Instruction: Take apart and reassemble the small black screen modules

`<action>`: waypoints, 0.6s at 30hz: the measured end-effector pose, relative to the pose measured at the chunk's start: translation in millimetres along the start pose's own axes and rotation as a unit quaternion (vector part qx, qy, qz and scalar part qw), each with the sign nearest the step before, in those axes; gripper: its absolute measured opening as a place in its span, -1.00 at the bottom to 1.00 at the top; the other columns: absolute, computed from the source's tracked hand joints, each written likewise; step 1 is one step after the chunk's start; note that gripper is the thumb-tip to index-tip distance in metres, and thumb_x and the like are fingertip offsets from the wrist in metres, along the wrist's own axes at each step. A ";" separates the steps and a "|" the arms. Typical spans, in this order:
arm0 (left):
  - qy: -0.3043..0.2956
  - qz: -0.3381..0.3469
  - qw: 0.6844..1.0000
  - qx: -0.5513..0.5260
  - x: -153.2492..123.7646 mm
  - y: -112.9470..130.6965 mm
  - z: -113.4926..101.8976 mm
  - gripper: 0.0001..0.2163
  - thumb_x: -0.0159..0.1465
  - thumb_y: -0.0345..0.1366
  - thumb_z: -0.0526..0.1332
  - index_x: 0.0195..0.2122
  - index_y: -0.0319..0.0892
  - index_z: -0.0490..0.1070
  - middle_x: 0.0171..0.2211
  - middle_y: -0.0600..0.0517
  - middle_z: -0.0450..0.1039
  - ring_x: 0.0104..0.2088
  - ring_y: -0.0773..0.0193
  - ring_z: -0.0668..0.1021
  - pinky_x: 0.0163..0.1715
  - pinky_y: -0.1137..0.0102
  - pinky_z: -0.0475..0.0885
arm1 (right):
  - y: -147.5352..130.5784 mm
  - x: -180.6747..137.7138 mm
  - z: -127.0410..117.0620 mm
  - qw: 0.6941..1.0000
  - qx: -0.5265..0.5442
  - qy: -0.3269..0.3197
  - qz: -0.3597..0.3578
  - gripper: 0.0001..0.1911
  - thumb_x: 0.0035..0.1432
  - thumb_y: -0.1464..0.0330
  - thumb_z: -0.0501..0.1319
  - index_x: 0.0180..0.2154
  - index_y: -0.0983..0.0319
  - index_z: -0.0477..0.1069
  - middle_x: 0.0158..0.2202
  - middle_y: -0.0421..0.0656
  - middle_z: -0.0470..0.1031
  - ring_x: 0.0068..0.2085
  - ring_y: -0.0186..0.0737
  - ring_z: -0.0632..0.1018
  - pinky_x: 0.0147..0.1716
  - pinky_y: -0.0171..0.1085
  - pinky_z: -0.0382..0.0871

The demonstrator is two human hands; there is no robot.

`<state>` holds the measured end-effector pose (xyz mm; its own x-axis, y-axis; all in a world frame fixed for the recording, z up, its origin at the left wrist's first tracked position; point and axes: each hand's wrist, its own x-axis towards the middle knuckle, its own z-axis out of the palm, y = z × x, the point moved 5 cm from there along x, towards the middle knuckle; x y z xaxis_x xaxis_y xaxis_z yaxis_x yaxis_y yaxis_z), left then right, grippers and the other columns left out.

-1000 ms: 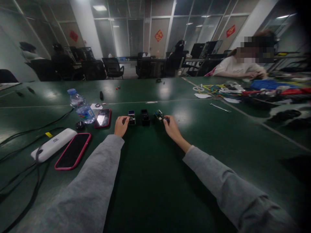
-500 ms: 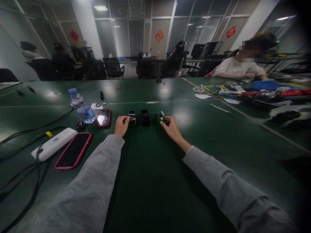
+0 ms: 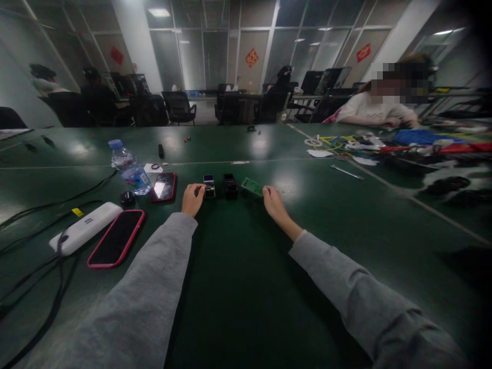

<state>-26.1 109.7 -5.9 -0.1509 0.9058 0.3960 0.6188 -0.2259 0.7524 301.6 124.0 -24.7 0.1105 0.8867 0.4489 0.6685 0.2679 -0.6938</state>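
Note:
Three small parts lie in a row on the green table [image 3: 238, 287]. My left hand [image 3: 191, 199] is curled, its fingertips pinching the left one, a small module with a blue-lit top [image 3: 208, 185]. A black box-shaped part [image 3: 229, 186] sits in the middle, untouched. My right hand [image 3: 273, 201] is closed, its fingertips holding the near edge of a small green circuit board [image 3: 252, 186], which lies with its flat green side up. Both forearms in grey sleeves rest on the table.
At the left lie a water bottle [image 3: 128, 168], a red-cased phone [image 3: 164, 186], a pink-cased phone [image 3: 116, 238], a white power bank [image 3: 84, 227] and black cables [image 3: 42, 287]. A seated person [image 3: 378, 110] works at the far right among coloured wires and clutter [image 3: 384, 143].
My right hand has turned the green circuit board over, so its flat green side now faces up and lies nearer the table. My left hand has stayed on the left module.

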 end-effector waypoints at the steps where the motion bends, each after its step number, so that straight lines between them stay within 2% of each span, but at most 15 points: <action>1: -0.001 0.000 1.000 -0.001 0.0 0.2 0.2 -0.80 0.32 -0.20 0.12 -0.18 -0.14 0.48 -0.14 -0.06 0.39 -0.11 0.17 0.46 0.01 0.18 0.35 | 0.3 1.1 -0.2 1.000 -0.009 0.002 -0.003 -0.52 0.29 0.08 -0.11 -0.17 0.26 0.42 -0.16 0.07 0.46 -0.02 0.07 0.40 0.06 0.06 0.25; 8: 0.000 -0.009 1.000 -0.011 -1.3 2.1 -0.5 -0.82 0.31 -0.23 0.12 -0.19 -0.12 0.48 -0.14 -0.06 0.39 -0.10 0.16 0.46 0.01 0.17 0.36 | 1.7 9.9 -0.8 0.999 -0.034 0.021 0.003 -0.44 0.30 0.02 -0.20 -0.31 0.23 0.41 -0.27 0.04 0.48 -0.10 0.06 0.44 0.06 0.12 0.18; 11: -0.004 -0.015 1.000 -0.016 -2.3 4.6 -1.3 -0.82 0.32 -0.23 0.11 -0.19 -0.12 0.48 -0.12 -0.06 0.39 -0.09 0.15 0.46 0.01 0.17 0.36 | -2.4 8.9 -2.2 0.999 -0.031 0.031 0.004 -0.42 0.27 -0.05 -0.12 -0.19 0.26 0.41 -0.19 0.07 0.48 -0.08 0.07 0.44 0.03 0.11 0.23; 14: -0.006 -0.019 1.000 -0.015 -3.1 6.9 -2.1 -0.81 0.32 -0.23 0.11 -0.18 -0.13 0.48 -0.13 -0.06 0.39 -0.09 0.16 0.46 0.01 0.17 0.36 | -11.1 6.0 -5.8 0.999 -0.022 0.030 -0.019 -0.34 0.16 -0.11 0.10 0.02 0.31 0.34 -0.09 0.10 0.44 -0.05 0.07 0.44 -0.03 0.06 0.32; 16: -0.008 -0.024 1.000 -0.010 -3.5 7.8 -2.4 -0.81 0.32 -0.23 0.11 -0.18 -0.13 0.48 -0.12 -0.07 0.38 -0.09 0.15 0.46 0.00 0.17 0.36 | -17.0 4.4 -8.4 0.999 -0.017 0.015 -0.040 -0.34 0.14 -0.05 0.17 0.08 0.30 0.31 -0.06 0.08 0.43 -0.05 0.05 0.46 -0.05 0.02 0.35; 18: -0.010 -0.025 1.000 -0.008 -4.0 8.6 -2.5 -0.81 0.32 -0.23 0.11 -0.17 -0.13 0.48 -0.12 -0.07 0.38 -0.09 0.15 0.46 -0.01 0.17 0.36 | -22.3 2.9 -10.3 0.998 -0.029 0.001 -0.060 -0.46 0.20 0.05 0.15 0.07 0.28 0.33 -0.05 0.05 0.43 -0.04 0.02 0.46 -0.03 0.01 0.36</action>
<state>-22.1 103.3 0.4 -0.1652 0.9231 0.3474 0.5986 -0.1861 0.7791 294.5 116.7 -2.1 0.0277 0.8485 0.5284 0.7186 0.3505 -0.6006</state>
